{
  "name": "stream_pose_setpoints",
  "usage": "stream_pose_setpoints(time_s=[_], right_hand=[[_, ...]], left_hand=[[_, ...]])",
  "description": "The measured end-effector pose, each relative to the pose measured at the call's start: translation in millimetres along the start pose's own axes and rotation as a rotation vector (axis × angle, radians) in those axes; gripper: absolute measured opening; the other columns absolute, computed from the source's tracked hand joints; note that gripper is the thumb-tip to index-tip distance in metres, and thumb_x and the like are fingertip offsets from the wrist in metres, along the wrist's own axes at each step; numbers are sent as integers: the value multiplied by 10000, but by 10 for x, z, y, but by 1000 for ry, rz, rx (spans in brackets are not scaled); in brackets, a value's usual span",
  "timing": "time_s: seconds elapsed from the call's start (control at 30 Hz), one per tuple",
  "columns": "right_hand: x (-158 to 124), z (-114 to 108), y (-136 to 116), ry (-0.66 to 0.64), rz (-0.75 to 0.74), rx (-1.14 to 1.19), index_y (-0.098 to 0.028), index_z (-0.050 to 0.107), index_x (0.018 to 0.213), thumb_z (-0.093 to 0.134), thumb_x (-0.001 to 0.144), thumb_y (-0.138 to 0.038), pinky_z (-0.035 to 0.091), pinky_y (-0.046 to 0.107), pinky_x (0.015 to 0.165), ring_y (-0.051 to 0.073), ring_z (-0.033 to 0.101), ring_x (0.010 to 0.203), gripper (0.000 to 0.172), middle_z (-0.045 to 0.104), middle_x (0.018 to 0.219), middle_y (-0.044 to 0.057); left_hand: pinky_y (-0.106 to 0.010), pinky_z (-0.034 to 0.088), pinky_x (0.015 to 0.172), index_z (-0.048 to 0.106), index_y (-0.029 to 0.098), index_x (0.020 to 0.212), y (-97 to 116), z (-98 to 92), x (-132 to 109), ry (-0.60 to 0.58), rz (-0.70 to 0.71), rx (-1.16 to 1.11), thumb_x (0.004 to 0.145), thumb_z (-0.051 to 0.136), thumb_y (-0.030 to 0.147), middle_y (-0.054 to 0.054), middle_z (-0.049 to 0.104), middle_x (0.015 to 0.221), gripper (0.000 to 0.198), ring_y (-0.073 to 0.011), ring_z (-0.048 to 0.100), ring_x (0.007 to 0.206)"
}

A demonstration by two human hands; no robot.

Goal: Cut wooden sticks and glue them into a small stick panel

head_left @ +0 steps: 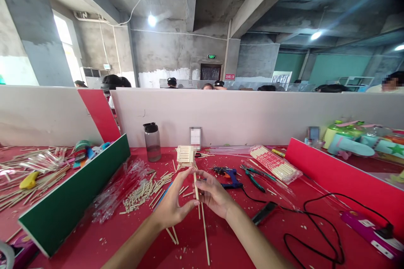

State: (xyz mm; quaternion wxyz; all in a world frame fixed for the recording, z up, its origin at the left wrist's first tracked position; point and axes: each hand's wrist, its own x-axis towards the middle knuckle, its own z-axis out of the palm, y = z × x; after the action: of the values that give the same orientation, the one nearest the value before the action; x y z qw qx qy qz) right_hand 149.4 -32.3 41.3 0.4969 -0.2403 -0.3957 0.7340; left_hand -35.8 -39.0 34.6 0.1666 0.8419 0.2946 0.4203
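Just below mid-frame, the right hand (216, 196) pinches a pale stick (197, 194). The left hand (172, 205) curls close; I can't tell if it grips. A soft, steady pinch should keep the stick straight. The glue gun (232, 178) sits near, right of middle; more room lies low, over the red table (190, 254).

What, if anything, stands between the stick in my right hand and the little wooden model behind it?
Nothing visible does. The stick, held in the right hand, points its far end toward the wooden model just beyond. Only the left hand is close, its fingertips beside that end.
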Motion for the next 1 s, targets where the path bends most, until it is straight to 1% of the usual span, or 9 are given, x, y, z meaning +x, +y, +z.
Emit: stream_pose_setpoints(time_s=[0.17,0.27,0.37,0.47,0.53,0.63,0.8,0.93,1.0], right_hand=[[4,4,11,1,18,2,-233,596,1060,876,655,-319,503,232,591,128,636,673,500,641,790,-33],[-1,-5,-25,0,10,10,-234,591,1033,833,719,-392,530,262,673,145,664,764,427,679,892,3],[-15,-38,-100,28,-27,-39,-223,587,1005,818,739,-406,536,282,726,136,661,759,397,688,896,9],[-47,-70,-199,56,-73,-165,-212,580,1003,806,748,-405,527,265,678,125,639,714,392,686,862,8],[-66,-78,-273,80,-101,-271,-214,574,1008,795,754,-407,527,263,660,129,636,715,388,687,852,7],[-30,-84,-386,103,-124,-402,-219,568,1004,786,748,-416,529,267,632,144,639,728,390,688,837,8],[364,-165,-537,203,-168,-462,-220,563,960,803,695,-420,522,251,592,129,619,670,409,681,794,-6],[828,-236,-586,319,-183,-551,-232,574,996,772,732,-389,490,202,539,127,632,657,366,666,762,-21],[1015,-251,-579,318,-139,-598,-248,591,1060,748,764,-375,492,200,530,138,645,658,358,666,741,-21]], left_hand=[[-551,368,1157,201,283,1530,15,-27,17,-26,-4,39,919,634,390,-152,375,1546,757,-339,381,1423],[-536,373,1155,215,300,1518,28,-133,51,5,-35,74,924,626,380,-128,386,1541,727,-320,381,1423],[-531,371,1150,222,297,1510,56,-339,120,64,-63,153,930,610,373,-123,408,1522,701,-313,397,1411],[-514,396,1130,211,277,1518,97,-586,239,75,-56,240,925,611,393,-130,430,1495,725,-308,441,1375],[-494,411,1117,193,263,1527,112,-736,344,43,-34,304,930,596,397,-135,428,1494,732,-299,455,1362],[-488,427,1094,206,262,1530,71,-905,521,-65,-7,439,922,595,412,-126,451,1475,738,-302,477,1339],[-502,421,1075,213,227,1531,-167,-1006,804,-187,59,577,927,568,470,-152,483,1451,742,-340,473,1340],[-460,414,1083,198,218,1529,-357,-966,979,-250,105,565,937,552,444,-150,480,1451,726,-311,492,1323],[-442,408,1091,193,220,1526,-429,-930,1041,-278,98,561,937,554,434,-147,478,1452,723,-299,488,1326]])
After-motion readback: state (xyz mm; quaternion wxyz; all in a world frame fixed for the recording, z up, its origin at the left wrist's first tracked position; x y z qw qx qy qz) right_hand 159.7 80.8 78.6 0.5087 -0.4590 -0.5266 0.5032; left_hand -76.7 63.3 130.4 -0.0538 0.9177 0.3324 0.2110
